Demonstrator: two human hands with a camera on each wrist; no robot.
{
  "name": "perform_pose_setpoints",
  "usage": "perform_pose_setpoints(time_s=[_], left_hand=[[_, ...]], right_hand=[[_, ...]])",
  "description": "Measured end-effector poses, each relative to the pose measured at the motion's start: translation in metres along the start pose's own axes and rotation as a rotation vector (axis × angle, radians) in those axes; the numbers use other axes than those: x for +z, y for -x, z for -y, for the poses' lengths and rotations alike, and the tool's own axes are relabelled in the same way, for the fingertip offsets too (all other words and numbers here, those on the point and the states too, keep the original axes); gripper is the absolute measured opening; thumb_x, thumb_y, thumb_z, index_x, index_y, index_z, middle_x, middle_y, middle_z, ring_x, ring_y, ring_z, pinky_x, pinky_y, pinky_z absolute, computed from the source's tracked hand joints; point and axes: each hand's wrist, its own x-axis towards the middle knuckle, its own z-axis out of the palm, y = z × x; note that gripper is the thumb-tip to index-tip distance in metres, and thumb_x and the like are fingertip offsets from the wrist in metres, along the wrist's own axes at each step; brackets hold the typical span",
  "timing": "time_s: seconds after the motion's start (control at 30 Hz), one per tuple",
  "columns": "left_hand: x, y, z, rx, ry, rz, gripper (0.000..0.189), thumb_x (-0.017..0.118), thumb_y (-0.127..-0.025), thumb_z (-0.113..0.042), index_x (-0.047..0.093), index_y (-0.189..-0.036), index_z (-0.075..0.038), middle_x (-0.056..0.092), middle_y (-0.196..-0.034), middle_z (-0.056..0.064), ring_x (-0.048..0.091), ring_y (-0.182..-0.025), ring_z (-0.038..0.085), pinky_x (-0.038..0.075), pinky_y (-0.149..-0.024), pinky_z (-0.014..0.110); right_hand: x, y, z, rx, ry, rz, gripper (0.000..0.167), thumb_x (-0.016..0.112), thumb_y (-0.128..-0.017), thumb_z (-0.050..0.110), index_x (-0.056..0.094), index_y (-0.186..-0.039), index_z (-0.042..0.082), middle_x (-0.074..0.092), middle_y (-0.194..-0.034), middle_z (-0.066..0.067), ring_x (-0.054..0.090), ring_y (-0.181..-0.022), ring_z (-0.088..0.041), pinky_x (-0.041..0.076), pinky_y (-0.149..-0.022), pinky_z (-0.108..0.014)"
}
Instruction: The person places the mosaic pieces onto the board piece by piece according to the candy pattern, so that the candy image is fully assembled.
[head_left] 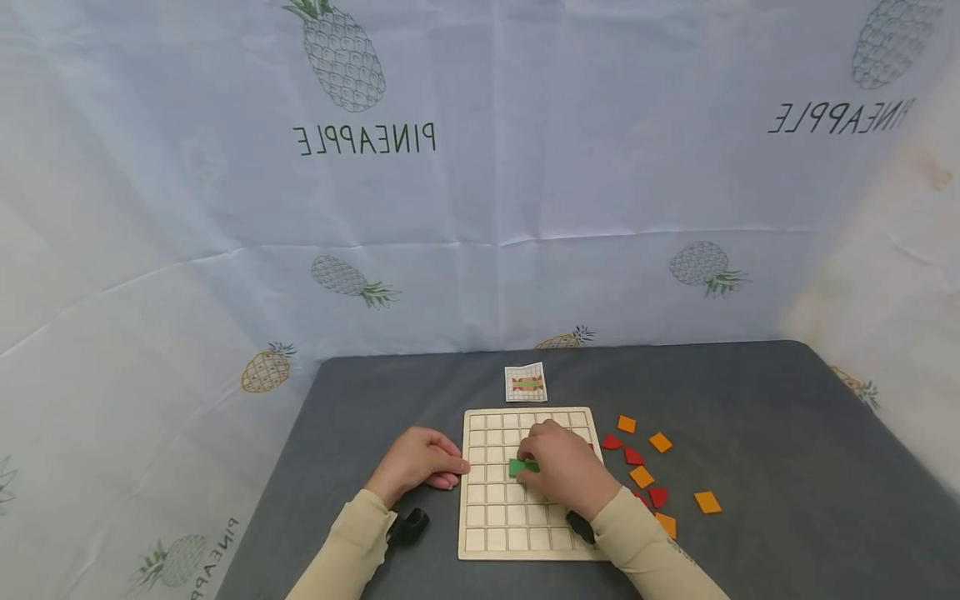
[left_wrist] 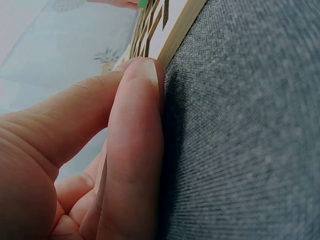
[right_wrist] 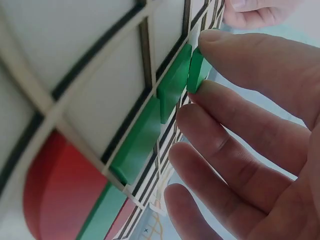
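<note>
A wooden grid board (head_left: pixel 483 540) lies on the dark grey table. My left hand (head_left: pixel 425 458) has its thumb and a finger together at the board's left edge, pinching the rim (left_wrist: pixel 177 37) in the left wrist view. Over the middle of the board, my right hand (head_left: pixel 561 468) pinches a small green tile (right_wrist: pixel 199 69) between thumb and index finger, its other fingers loosely bent. Beside that tile in the right wrist view, more green tiles (right_wrist: pixel 137 140) sit in the grid, with a red rounded piece (right_wrist: pixel 62 185) nearer the camera. In the head view the right hand hides part of them.
Right of the board lie several loose orange squares (head_left: pixel 661 442) and red pieces (head_left: pixel 633 456); some are partly behind the right forearm. A printed pattern card (head_left: pixel 526 383) lies beyond the board's far edge. A pineapple-print cloth (head_left: pixel 480 292) hangs behind the table (head_left: pixel 375 400).
</note>
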Motion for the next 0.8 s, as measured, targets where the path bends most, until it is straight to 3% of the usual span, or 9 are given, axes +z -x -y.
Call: perform_pose_setpoints(time_s=[0.27,0.5,0.8], left_hand=[[-0.0004,0.0005,0.0006,0.0,0.003,-0.001,0.032,0.096,-0.083,-0.019,0.076,-0.101,-0.001,0.081,-0.081,0.007,0.077,-0.066,0.012,0.068,-0.064,0.031],[-0.001,-0.0008,0.0013,-0.001,0.003,0.0,0.032,0.096,-0.083,-0.019,0.076,-0.101,-0.001,0.081,-0.08,0.007,0.076,-0.066,0.011,0.068,-0.064,0.031],[0.0003,-0.0019,-0.0003,-0.007,0.001,-0.008,0.032,0.096,-0.083,-0.019,0.076,-0.1,-0.001,0.081,-0.08,0.006,0.076,-0.065,0.011,0.067,-0.064,0.031]], right_hand=[[0.0015,-0.0008,0.0037,-0.037,0.014,-0.012,0.016,0.095,-0.083,0.022,0.083,-0.093,0.018,0.067,-0.087,0.007,0.055,-0.082,-0.008,0.049,-0.064,-0.023],[0.0043,-0.0026,0.005,-0.07,0.028,-0.006,0.015,0.095,-0.084,0.02,0.083,-0.092,0.016,0.066,-0.085,0.005,0.052,-0.079,-0.008,0.05,-0.065,-0.023],[0.0073,-0.0034,0.0027,-0.06,0.047,0.005,0.013,0.094,-0.085,0.021,0.082,-0.092,0.018,0.066,-0.085,0.006,0.056,-0.081,-0.01,0.053,-0.067,-0.026]])
